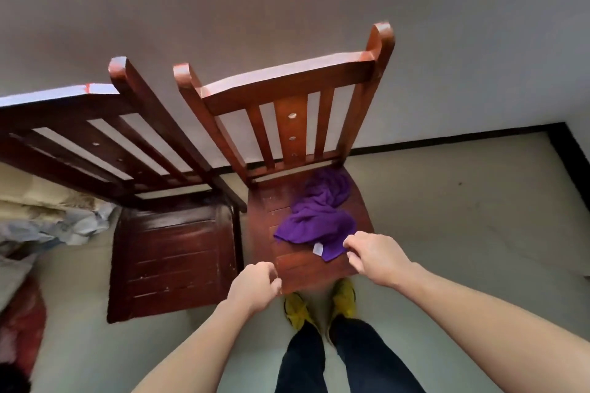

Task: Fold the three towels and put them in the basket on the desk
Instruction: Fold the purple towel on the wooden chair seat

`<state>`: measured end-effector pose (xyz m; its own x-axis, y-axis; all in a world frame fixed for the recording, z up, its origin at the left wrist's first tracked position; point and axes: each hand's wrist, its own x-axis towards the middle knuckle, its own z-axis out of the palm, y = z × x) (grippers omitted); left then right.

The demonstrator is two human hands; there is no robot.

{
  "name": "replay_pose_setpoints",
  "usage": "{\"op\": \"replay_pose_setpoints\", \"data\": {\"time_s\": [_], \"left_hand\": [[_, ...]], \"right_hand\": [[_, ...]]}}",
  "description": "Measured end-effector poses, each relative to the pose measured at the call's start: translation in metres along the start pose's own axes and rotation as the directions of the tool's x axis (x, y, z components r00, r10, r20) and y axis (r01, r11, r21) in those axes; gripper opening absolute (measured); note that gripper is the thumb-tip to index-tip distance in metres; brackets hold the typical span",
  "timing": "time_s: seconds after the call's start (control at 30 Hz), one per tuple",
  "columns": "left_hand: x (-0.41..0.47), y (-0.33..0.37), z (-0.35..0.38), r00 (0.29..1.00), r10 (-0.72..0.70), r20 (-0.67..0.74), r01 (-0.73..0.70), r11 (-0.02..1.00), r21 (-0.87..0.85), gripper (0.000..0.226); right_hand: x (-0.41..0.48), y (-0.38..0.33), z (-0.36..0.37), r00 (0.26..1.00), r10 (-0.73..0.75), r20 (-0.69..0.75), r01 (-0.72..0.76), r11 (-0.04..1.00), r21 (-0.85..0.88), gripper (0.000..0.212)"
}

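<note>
Crumpled purple towel (319, 217) on wooden chair seat (303, 269), right hand (376, 257) fingers curled at towel's front corner, grasp unclear, left hand (253, 284) loosely curled, holding nothing, at seat's front-left corner

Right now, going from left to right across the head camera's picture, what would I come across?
crumpled fabric pile → dark wooden chair → left hand → purple towel, lying on a second chair's seat → right hand

Soft cloth towel (316, 220), glossy wooden chair (287, 268)
</note>
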<state>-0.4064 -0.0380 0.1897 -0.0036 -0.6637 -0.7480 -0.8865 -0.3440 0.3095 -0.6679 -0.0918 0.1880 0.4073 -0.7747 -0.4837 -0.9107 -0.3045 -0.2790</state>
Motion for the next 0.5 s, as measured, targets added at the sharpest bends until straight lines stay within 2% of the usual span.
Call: {"op": "replay_pose_setpoints", "data": {"time_s": [0.13, 0.23, 0.27, 0.37, 0.43, 0.5], "left_hand": [[0.043, -0.007, 0.021, 0.990, -0.122, 0.075, 0.135, 0.970, -0.203, 0.012], [0.080, -0.013, 0.051, 0.965, -0.220, 0.140, 0.260, 0.852, -0.454, 0.016], [0.091, -0.012, 0.057, 0.954, -0.250, 0.167, 0.300, 0.779, -0.550, 0.020], [0.139, -0.009, 0.081, 0.896, -0.365, 0.253, 0.413, 0.477, -0.776, 0.023], [0.169, -0.005, 0.088, 0.851, -0.406, 0.332, 0.453, 0.250, -0.856, 0.029], [0.201, -0.003, 0.101, 0.822, -0.368, 0.435, 0.478, 0.031, -0.878, 0.036]], "right_hand": [[0.045, 0.019, 0.019, 0.998, 0.047, 0.045, -0.047, 0.999, -0.012, 0.032], [0.088, 0.037, 0.045, 0.997, 0.060, 0.057, -0.060, 0.998, -0.010, 0.035], [0.099, 0.041, 0.051, 0.996, 0.073, 0.051, -0.072, 0.997, -0.015, 0.038], [0.138, 0.056, 0.084, 0.992, 0.120, -0.031, -0.119, 0.992, 0.047, 0.054], [0.153, 0.064, 0.099, 0.986, 0.158, -0.055, -0.151, 0.983, 0.104, 0.064], [0.164, 0.074, 0.120, 0.977, 0.212, -0.010, -0.209, 0.968, 0.136, 0.061]]}}
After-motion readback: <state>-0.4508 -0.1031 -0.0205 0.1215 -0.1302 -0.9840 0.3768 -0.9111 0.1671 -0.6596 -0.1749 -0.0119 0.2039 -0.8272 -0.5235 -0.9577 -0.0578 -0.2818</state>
